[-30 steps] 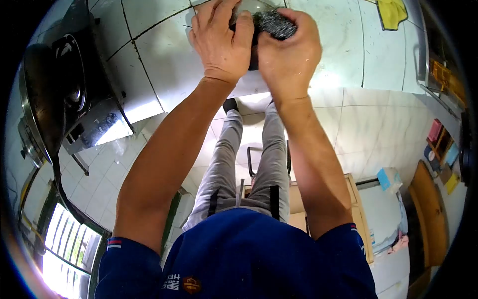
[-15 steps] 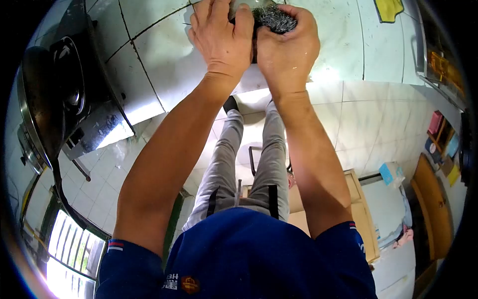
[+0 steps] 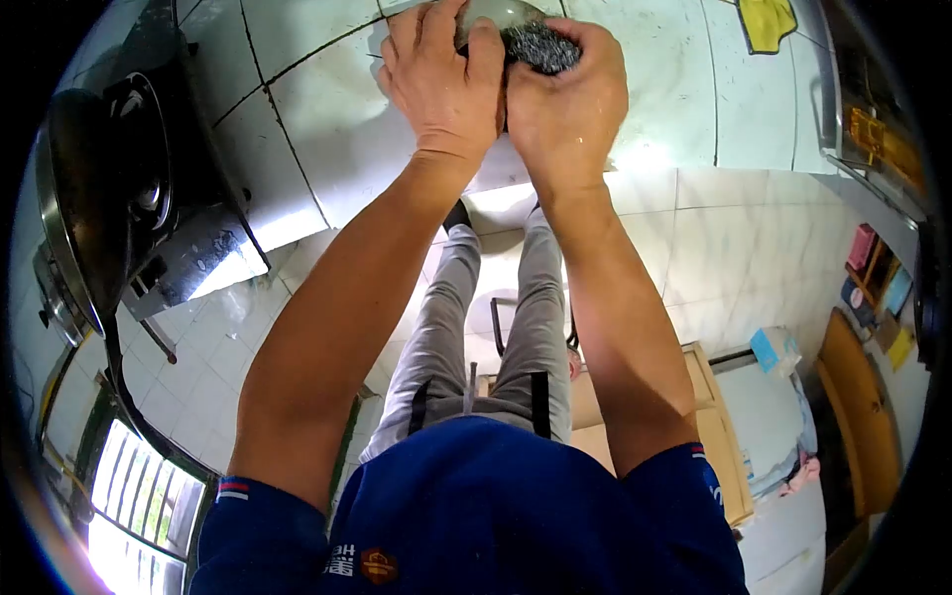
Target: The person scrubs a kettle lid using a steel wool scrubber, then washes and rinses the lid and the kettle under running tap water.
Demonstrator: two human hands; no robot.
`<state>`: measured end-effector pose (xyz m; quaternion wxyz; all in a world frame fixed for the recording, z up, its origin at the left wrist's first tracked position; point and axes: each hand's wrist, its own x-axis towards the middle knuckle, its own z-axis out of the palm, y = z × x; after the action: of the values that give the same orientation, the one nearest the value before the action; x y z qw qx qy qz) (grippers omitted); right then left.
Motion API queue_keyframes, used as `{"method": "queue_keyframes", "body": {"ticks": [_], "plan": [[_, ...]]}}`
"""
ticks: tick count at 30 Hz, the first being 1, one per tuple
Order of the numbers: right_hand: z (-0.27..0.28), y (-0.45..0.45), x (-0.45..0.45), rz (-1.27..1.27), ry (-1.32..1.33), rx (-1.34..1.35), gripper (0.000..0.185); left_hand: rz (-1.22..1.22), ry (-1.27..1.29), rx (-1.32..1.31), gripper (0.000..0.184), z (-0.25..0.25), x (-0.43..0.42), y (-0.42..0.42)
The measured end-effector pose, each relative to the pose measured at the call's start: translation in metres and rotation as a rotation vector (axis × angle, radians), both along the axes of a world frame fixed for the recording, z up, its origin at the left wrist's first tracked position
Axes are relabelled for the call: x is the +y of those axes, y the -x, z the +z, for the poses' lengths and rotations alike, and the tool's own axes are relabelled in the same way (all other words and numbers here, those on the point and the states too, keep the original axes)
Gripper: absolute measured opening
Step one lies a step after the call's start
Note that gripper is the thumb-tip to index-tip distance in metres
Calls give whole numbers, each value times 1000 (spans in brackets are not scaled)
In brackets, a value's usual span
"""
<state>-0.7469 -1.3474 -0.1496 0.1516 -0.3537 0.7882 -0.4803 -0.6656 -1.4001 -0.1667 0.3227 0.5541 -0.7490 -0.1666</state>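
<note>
While a pale tiled counter (image 3: 327, 139) stretched across the top of the view, a dark stove (image 3: 203, 263) stood at its left, with a dark pan (image 3: 67, 198) along the stove's far-left side; what the pan held could not be made out. A blue-and-white box (image 3: 775, 352) sat lower right, its inside hidden. A yellow cloth (image 3: 767, 25) lay on the counter, well apart from the hands. On the counter, a clear, rounded thing (image 3: 506, 12) was partly covered by the left hand (image 3: 436, 89); whether those fingers gripped or merely pressed, one could not tell. The right hand (image 3: 570, 114), just beside, clenched a grey steel-wool scrubber (image 3: 543, 48) at the rounded thing's edge.
</note>
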Motion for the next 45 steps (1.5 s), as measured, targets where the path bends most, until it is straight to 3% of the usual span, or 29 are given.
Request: {"method": "queue_keyframes", "body": {"ticks": [4,9,12,17,21,26,28,33,37,41,45], "plan": [[5,-17,30,-8,11,-39,36,-3,-16,11,32,8,1,1],[1,3,-6,1,-9,46,41,-62,41,-3,35,-1,-2,-3],[1,-14,37,10,19,21,33,-34,-36,18,34,9,1,0],[0,5,-11,-8,-8,45,43,3,-67,3,32,12,2,2],[-6,-12,33,9,88,25,36,37,2,59,33,-11,1,-1],[0,4,-3,12,48,118,39,-16,-43,101,33,-5,1,-1],[3,-7,26,39,88,83,33,82,-49,13,33,-4,3,2],[-1,6,-8,33,44,109,42,69,-110,78,35,-10,2,0],[4,-10,34,74,69,59,38,80,-130,54,37,-7,2,1],[-5,7,-2,67,96,151,41,95,-125,100,36,-11,0,1],[0,-4,33,105,77,62,40,81,-153,71,36,-6,3,1]]}}
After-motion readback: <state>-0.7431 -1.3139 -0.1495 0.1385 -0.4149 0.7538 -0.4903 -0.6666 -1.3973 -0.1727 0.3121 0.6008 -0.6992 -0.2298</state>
